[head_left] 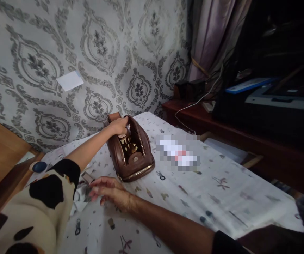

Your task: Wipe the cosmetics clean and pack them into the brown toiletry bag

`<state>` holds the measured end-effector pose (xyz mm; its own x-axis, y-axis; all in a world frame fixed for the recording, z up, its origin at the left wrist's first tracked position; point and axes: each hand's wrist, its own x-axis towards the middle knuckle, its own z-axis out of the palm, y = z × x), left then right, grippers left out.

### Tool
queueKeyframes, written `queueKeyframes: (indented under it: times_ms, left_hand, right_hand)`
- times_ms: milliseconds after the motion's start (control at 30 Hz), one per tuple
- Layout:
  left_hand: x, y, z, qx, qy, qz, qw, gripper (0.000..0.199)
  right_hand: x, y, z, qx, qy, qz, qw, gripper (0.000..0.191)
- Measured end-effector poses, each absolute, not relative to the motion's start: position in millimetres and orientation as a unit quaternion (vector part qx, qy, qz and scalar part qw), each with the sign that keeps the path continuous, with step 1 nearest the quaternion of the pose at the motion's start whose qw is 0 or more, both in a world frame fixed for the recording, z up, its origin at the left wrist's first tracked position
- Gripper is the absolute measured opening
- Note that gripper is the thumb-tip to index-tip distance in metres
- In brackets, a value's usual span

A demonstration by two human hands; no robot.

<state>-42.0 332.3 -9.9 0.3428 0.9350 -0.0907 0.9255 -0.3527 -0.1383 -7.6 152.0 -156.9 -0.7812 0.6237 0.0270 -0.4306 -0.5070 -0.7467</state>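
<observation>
A brown leather bag [130, 172] with gold zips lies on the patterned white cloth, its top gaping. My left hand [119, 126] reaches in over the near-left rim, its fingertips hidden inside. Something silvery, perhaps a ring, shows at those fingers. Shiny gold-brown patterned stuff [130, 145] shows within the bag. My right hand [112, 193] hovers in front of the bag, fingers apart and slightly bent. Close by its fingertips is a small flat rectangular item [87, 177]; whether they touch I cannot tell. Crumpled pale material [79, 201] lies beside that hand.
A pixelated white and red item [178, 153] lies right of the bag. Behind stands a wall with grey ornate paper and a white card [70, 81]. At right, a dark red wooden unit [194, 114] has a trailing white cable [191, 108]. A wooden panel [4, 158] borders the left.
</observation>
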Motion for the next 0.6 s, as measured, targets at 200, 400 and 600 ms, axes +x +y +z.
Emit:
queueKeyframes:
  times_ms: [200, 400, 600]
  left_hand:
    - [-38.5, 349.7, -25.1, -0.8, -0.594, 0.088, 0.008, 0.067]
    - [-33.2, 366.6, -41.4, -0.771, -0.624, 0.124, -0.031, 0.056]
    - [-35.0, 371.8, -52.0, -0.782, -0.605, 0.13, -0.08, 0.033]
  right_hand:
    - [-12.0, 151.5, -164.6, -0.096, -0.432, 0.854, 0.272, 0.055]
    - [-11.8, 151.8, -163.6, -0.1, -0.426, 0.86, 0.263, 0.057]
    - [-7.5, 152.2, -157.5, -0.099, -0.449, 0.852, 0.252, 0.049]
